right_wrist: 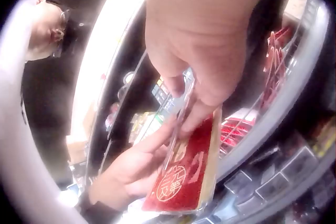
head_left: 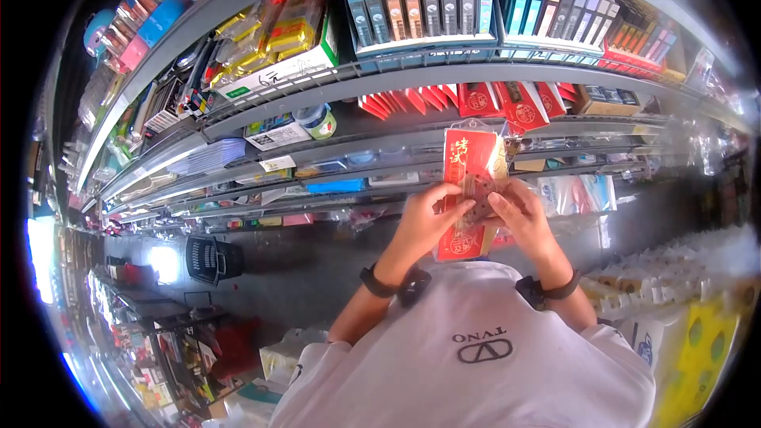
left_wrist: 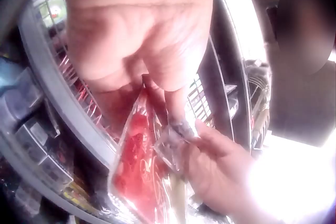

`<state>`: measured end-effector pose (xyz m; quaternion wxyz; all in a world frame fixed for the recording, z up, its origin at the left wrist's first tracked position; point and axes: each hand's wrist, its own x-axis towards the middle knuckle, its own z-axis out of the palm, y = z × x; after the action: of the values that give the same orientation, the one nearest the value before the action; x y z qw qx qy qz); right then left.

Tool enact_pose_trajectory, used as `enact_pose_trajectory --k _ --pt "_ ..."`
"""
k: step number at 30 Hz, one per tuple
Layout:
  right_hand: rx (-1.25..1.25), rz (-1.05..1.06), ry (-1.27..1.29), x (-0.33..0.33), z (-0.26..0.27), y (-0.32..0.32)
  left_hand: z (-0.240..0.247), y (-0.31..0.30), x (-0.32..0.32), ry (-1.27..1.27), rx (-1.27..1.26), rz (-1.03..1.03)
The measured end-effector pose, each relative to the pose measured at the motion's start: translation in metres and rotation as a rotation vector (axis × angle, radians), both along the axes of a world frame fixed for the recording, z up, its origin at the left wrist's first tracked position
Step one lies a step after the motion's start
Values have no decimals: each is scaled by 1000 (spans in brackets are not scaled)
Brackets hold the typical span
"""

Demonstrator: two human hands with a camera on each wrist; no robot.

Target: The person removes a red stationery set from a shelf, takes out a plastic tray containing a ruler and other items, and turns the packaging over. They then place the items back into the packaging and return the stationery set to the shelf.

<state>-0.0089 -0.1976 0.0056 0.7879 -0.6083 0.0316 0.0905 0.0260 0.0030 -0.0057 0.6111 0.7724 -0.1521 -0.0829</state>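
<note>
A flat red packet point(head_left: 460, 244) with gold Chinese characters, in clear plastic with a hanging tab on top, is held upright before the chest. My left hand point(head_left: 430, 218) grips its left edge, thumb across the front. On the other side my right hand point(head_left: 523, 215) pinches clear plastic at the packet's middle, the two thumbs close together. In the left wrist view the shiny wrapping of the red packet point(left_wrist: 137, 166) hangs below the left fingers. The right wrist view shows round gold lettering on the packet point(right_wrist: 181, 179), with the right fingers at its upper edge.
Behind the hands, a shelf carries red packets point(head_left: 523, 107) lying in a row. Above are boxes of slim coloured packs point(head_left: 432, 8) and a carton of yellow packets point(head_left: 273, 67). A black basket point(head_left: 212, 260) stands on the floor to the left. Bagged goods point(head_left: 674, 269) lie at right.
</note>
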Motion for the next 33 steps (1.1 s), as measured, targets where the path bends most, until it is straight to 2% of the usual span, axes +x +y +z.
enact_pose_trajectory --k 2,11,17,23,28,31,33 --pt "-76 22 -10 1 -1 -3 -1 1 1 -2 3 2" --pt "-107 52 -18 3 4 -3 -7 5 3 46 17 46" --pt "48 50 28 7 -5 -1 -11 7 4 37 -7 55" --pt "-85 77 10 10 -6 1 -5 12 6 111 -14 54" --pt "10 59 -16 8 -14 5 -5 15 4 138 0 67" --pt "34 59 -18 8 -10 8 -10 14 3 51 -32 75" --pt "15 50 -45 8 -10 8 -11 14 3 106 -62 58"
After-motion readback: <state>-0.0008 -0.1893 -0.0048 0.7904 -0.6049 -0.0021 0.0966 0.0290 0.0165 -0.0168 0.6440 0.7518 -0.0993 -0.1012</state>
